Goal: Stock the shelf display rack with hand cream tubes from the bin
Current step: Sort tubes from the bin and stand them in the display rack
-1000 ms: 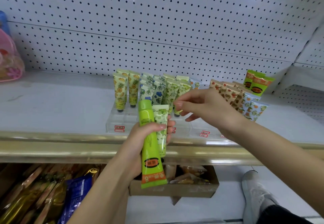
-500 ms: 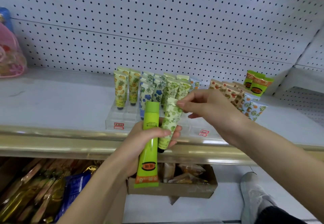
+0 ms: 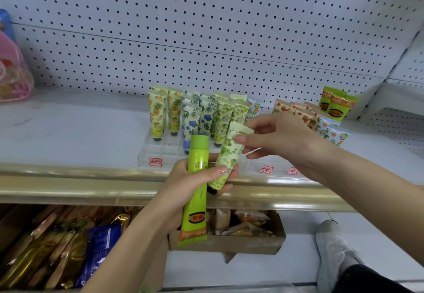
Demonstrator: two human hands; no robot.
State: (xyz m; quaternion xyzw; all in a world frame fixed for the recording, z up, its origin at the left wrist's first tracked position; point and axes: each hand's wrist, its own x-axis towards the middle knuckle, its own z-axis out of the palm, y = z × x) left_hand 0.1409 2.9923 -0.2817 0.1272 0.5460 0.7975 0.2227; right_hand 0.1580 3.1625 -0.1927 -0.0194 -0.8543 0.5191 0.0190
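My left hand (image 3: 195, 182) grips two tubes in front of the shelf edge: a long bright green tube (image 3: 195, 201), cap up, and a small green-leaf patterned tube (image 3: 226, 159), cap down and tilted right. My right hand (image 3: 275, 139) pinches the flat top end of the leaf tube. Behind them a clear display rack (image 3: 158, 152) on the white shelf (image 3: 68, 132) holds upright tubes in rows: pineapple (image 3: 158, 113), blue flower (image 3: 195, 118) and green leaf (image 3: 226, 113). The cardboard bin (image 3: 229, 244) with more packets sits below the shelf.
More tubes lean in rack rows at the right (image 3: 321, 123), with two bright green ones (image 3: 337, 104) at the back. A pink bag (image 3: 13, 72) sits far left on the shelf. Snack packets (image 3: 57, 246) fill the lower left. My shoe (image 3: 332, 246) is at the lower right.
My right hand took hold of the leaf tube's top end and tilted it rightward, away from the long green tube. My left hand has kept its grip on both.
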